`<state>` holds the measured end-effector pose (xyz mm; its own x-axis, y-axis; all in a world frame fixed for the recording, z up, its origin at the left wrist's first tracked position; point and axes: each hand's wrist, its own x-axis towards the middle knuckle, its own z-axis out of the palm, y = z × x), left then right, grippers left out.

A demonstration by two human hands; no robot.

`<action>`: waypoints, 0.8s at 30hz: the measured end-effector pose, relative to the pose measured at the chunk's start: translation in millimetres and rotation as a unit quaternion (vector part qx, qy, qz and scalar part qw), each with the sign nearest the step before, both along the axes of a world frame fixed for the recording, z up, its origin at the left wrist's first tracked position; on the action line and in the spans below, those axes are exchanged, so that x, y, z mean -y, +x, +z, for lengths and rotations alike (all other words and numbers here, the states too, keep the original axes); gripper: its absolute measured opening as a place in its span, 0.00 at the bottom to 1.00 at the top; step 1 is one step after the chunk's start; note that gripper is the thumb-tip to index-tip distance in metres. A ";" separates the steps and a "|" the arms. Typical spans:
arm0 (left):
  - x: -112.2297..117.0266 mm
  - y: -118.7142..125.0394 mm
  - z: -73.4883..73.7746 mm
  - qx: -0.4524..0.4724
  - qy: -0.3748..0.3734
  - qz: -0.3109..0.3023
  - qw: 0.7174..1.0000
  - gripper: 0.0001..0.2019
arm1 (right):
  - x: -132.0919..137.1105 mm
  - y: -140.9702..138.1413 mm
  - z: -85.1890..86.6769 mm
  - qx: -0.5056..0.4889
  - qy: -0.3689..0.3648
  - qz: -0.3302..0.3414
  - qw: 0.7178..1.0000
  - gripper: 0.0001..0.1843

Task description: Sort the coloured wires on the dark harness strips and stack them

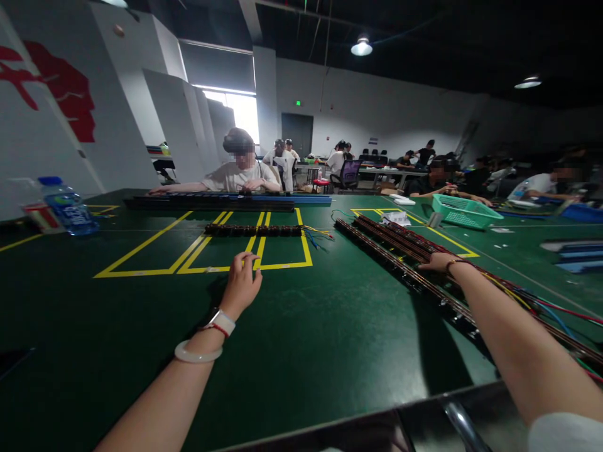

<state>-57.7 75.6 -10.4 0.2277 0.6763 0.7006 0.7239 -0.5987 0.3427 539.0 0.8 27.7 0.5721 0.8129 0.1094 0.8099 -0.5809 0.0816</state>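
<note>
My left hand (pixel 242 284) rests on the green table (pixel 301 339) with its fingers stretched toward the yellow taped lines (pixel 207 269); it holds nothing. A short black strip with coloured wires (pixel 254 230) lies just beyond it inside the yellow box. My right hand (pixel 438 262) reaches out to the right and lies on a bundle of long dark strips with wires (pixel 405 251) that runs diagonally across the table. Its fingers are mostly hidden behind the hand, so its grip is unclear.
A water bottle (pixel 68 205) stands at the far left. Long black and blue rails (pixel 226 201) lie at the table's far edge in front of a seated person (pixel 240 172). A green basket (pixel 464 211) sits at the far right, with other people beyond.
</note>
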 end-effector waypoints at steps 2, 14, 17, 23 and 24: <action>-0.7 -1.5 -0.8 0.003 0.006 -0.001 1.000 0.14 | 3.7 -0.7 -3.9 -0.025 -0.053 -0.011 0.998 0.20; -1.3 -1.2 -0.6 0.010 -0.034 -0.008 0.999 0.13 | 18.8 -34.2 -9.5 0.063 -0.057 -0.036 0.996 0.23; -4.6 -1.6 -2.3 0.006 -0.023 -0.014 1.000 0.14 | 28.0 -46.8 -10.4 0.134 0.003 -0.016 0.991 0.21; -6.4 -4.1 0.7 -0.005 -0.036 -0.003 0.999 0.17 | 32.8 -64.8 12.5 0.228 0.106 -0.026 0.967 0.19; -6.3 -4.5 1.4 -0.006 -0.049 -0.003 0.999 0.18 | 33.4 -65.2 20.2 0.234 0.111 -0.023 0.966 0.18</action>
